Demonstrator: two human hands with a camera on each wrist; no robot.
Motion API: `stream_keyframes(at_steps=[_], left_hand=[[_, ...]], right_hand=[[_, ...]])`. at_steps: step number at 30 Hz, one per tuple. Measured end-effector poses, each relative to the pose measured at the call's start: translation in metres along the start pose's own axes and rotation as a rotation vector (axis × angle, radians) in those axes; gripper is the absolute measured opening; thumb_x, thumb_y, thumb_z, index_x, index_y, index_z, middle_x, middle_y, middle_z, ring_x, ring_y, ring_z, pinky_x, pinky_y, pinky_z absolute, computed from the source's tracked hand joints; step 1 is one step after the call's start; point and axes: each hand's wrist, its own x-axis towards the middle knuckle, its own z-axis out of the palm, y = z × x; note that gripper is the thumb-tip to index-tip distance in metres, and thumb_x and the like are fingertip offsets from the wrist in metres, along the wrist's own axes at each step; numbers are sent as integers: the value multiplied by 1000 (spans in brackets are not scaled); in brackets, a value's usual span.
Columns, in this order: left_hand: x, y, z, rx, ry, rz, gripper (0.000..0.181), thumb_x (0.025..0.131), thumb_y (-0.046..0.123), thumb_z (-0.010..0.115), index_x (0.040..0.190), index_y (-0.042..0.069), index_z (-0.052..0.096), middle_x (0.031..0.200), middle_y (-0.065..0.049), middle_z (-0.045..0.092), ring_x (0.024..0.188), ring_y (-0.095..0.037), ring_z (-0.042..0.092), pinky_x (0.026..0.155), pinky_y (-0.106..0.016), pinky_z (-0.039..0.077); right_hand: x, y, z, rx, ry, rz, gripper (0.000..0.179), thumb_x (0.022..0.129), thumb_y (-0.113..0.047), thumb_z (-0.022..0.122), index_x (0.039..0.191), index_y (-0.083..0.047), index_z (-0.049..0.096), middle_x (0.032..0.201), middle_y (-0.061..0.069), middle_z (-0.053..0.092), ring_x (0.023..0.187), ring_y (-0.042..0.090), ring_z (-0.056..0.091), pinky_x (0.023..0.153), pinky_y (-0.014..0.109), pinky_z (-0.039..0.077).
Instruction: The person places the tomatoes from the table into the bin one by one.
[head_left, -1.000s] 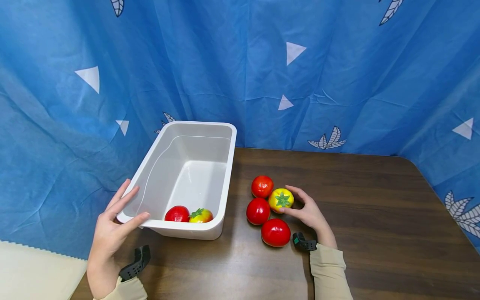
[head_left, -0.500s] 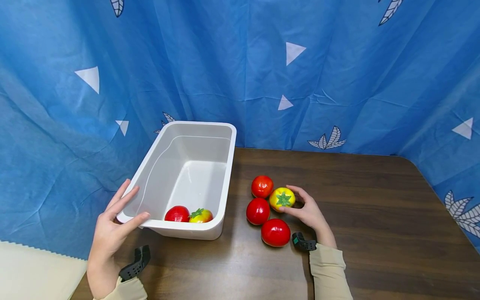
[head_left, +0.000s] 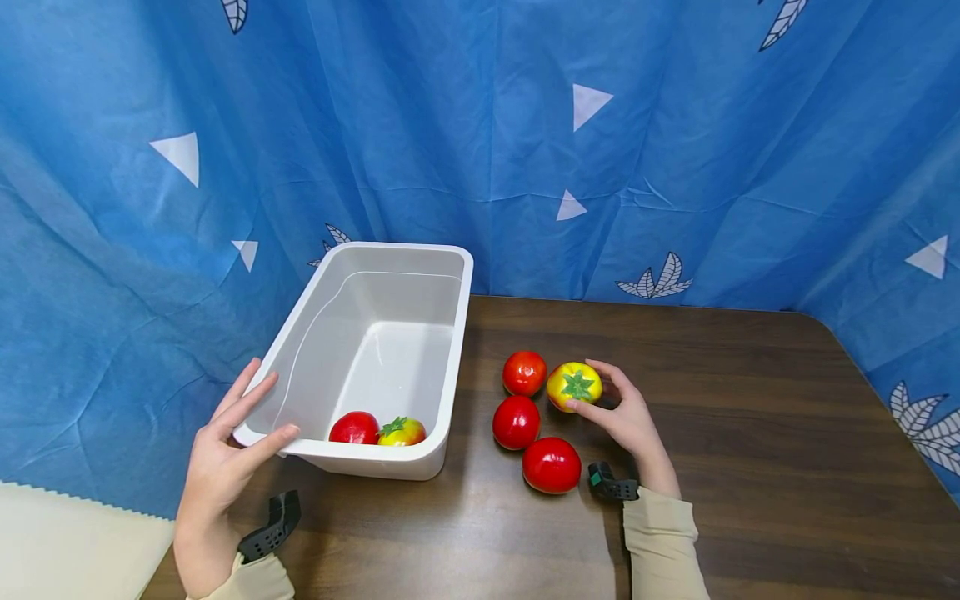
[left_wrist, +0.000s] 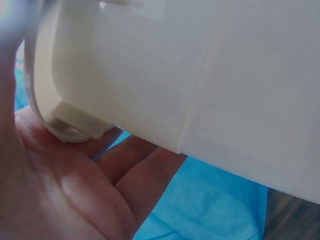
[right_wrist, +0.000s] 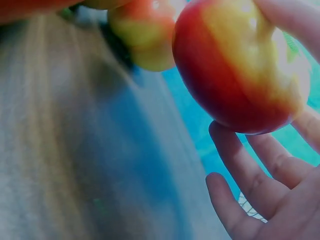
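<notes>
My right hand [head_left: 626, 412] pinches a yellow and red tomato [head_left: 576, 384] with a green star-shaped calyx, thumb on its near side and fingers on its far side. From the right wrist view, the underside of the held tomato [right_wrist: 240, 75] looks glossy and red. Three red tomatoes [head_left: 516, 422] lie just left of it on the table. My left hand [head_left: 221, 467] grips the near left corner of a light grey plastic tub [head_left: 457, 350]. In the left wrist view the palm [left_wrist: 65, 185] lies against that corner. Inside the tub are a red tomato [head_left: 354, 427] and a yellow-red one [head_left: 402, 432].
The brown wooden table [head_left: 765, 433] extends to the right and in front. A blue patterned curtain [head_left: 480, 125] hangs behind and at both sides. A cream cloth [head_left: 67, 542] shows at the lower left.
My right hand has drawn the yellow and red tomato up and to the right, apart from the red ones. The left hand and the tub have stayed in place.
</notes>
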Motion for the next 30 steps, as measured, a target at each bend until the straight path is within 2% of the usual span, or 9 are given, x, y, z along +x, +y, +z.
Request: stream_keyframes(at_steps=[7,13,19,22,27,30], left_hand=[[0,-1,0,5,-10,32,69,72,-16,70,135,0,48,152,-5,27,122,-11,36,79,-11,44],[0,0,0,43,-2,8,69,72,-15,71,136,1,48,152,-4,27,123,-14,36,78,-11,45],[0,1,1,58,-1,1,69,74,-13,71,137,3,48,152,-3,27,125,-17,35,78,-10,44],[0,1,1,53,0,-4,68,74,-12,70,137,3,48,152,-3,27,126,-18,35,78,-10,44],[0,1,1,43,-2,-6,68,74,-13,70,136,2,48,152,-4,27,125,-18,35,77,-10,44],[0,1,1,45,-3,-4,68,74,-13,70,136,2,48,152,-4,27,125,-17,35,77,-10,44]], right_hand=[[-5,-12,-3,-18,59,-46,69,78,-36,75,137,-18,43,132,11,47,113,30,46,90,47,45],[-8,-21,-9,33,64,-89,69,78,-30,77,137,-18,43,132,12,46,114,32,45,91,54,43],[-11,-30,-13,50,82,-129,68,77,-26,78,136,-18,44,131,10,47,112,29,46,91,55,43],[-13,-35,-13,47,86,-151,67,77,-24,78,136,-18,44,131,7,47,112,25,47,90,50,44],[-16,-46,-11,33,78,-185,66,78,-22,77,136,-17,44,131,6,48,112,23,48,86,32,47],[-19,-52,-10,32,81,-204,66,78,-20,77,135,-18,45,131,4,49,112,21,49,86,27,46]])
